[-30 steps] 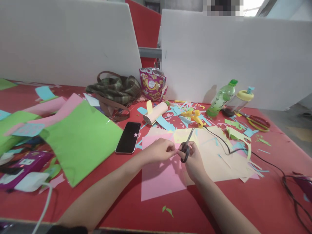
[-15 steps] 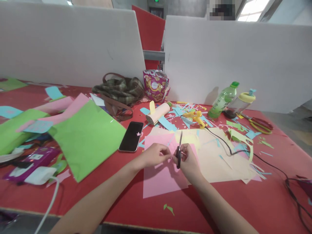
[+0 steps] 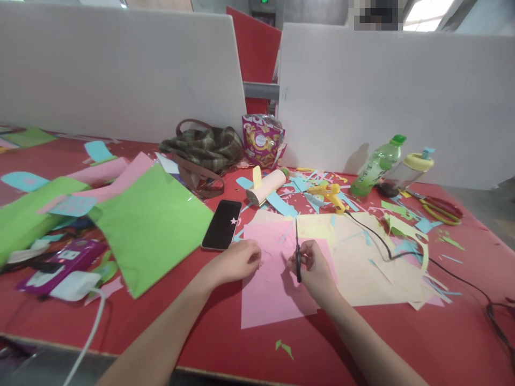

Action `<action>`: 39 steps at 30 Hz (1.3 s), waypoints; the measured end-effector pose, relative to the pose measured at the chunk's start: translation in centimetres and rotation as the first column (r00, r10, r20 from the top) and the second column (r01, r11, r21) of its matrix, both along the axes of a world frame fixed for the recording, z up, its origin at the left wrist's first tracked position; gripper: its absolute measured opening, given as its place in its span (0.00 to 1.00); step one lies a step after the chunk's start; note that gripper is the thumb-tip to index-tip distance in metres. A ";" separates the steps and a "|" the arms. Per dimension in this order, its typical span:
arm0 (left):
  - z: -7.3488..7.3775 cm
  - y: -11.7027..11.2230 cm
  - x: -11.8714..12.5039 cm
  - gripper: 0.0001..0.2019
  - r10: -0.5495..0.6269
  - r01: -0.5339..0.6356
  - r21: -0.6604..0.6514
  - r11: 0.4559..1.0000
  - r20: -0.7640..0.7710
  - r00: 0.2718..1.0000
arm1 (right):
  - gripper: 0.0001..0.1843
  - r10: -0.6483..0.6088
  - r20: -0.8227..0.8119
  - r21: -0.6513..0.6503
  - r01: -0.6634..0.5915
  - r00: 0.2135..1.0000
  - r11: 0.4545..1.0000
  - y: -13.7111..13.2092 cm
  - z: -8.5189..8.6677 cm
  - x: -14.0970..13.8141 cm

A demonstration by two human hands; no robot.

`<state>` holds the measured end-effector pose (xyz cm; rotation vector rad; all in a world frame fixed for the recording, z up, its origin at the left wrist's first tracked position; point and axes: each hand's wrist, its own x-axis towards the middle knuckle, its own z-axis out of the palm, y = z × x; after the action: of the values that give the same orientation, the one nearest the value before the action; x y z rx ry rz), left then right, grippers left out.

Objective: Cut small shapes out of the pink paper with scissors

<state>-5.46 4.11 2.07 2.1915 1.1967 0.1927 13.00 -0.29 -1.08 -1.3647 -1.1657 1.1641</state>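
My right hand [image 3: 316, 268] grips small black-handled scissors [image 3: 298, 252], blades closed and pointing away from me, over a pink paper sheet [image 3: 273, 289] lying on the red table [image 3: 225, 332]. My left hand [image 3: 235, 261] rests at the pink sheet's left edge with its fingers curled; whether it pinches anything is hidden. A black phone [image 3: 222, 224] lies just beyond the left hand.
Green paper [image 3: 151, 225] and pink sheets lie at left above a purple box [image 3: 60, 262] and a white cable. A plaid bag [image 3: 201, 150], snack pouch [image 3: 263, 140], paper roll [image 3: 265, 187], yellow glue gun [image 3: 328, 194] with black cord, two bottles [image 3: 378, 163] and red-yellow scissors [image 3: 440, 208] stand behind. White boards back the table.
My hands have drawn apart: the left one moved left and down to the pink sheet's edge. The scissors stay upright in my right hand. The view shifted slightly left.
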 end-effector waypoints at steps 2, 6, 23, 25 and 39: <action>0.0 -0.1 0.0 0.07 0.017 -0.015 0.045 0.999 -0.028 0.999 | 0.14 0.000 0.029 0.005 0.000 1.000 1.000 -0.1 0.3 0.1; -0.2 -0.2 0.4 0.08 0.022 -0.012 0.147 0.989 -0.066 0.998 | 0.15 0.002 0.165 0.029 -0.007 0.986 1.000 -0.2 0.9 0.4; -1.7 -2.0 2.5 0.09 -0.184 0.164 0.231 0.959 0.068 0.981 | 0.16 -0.081 0.783 0.236 -0.174 0.617 0.956 0.2 -0.9 1.3; -1.8 -2.0 2.5 0.09 -0.179 0.160 0.224 0.961 0.067 0.982 | 0.17 -0.067 0.777 0.225 -0.177 0.626 0.958 0.2 -1.0 1.3; -2.0 -1.7 2.6 0.07 -0.099 0.062 0.264 0.963 0.132 0.986 | 0.21 0.055 0.541 0.075 -0.114 0.839 0.991 -0.3 0.0 0.8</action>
<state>-2.88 2.43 0.05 2.3993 1.0482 0.4899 13.83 -0.62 -1.04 -1.6270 -1.6747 0.7743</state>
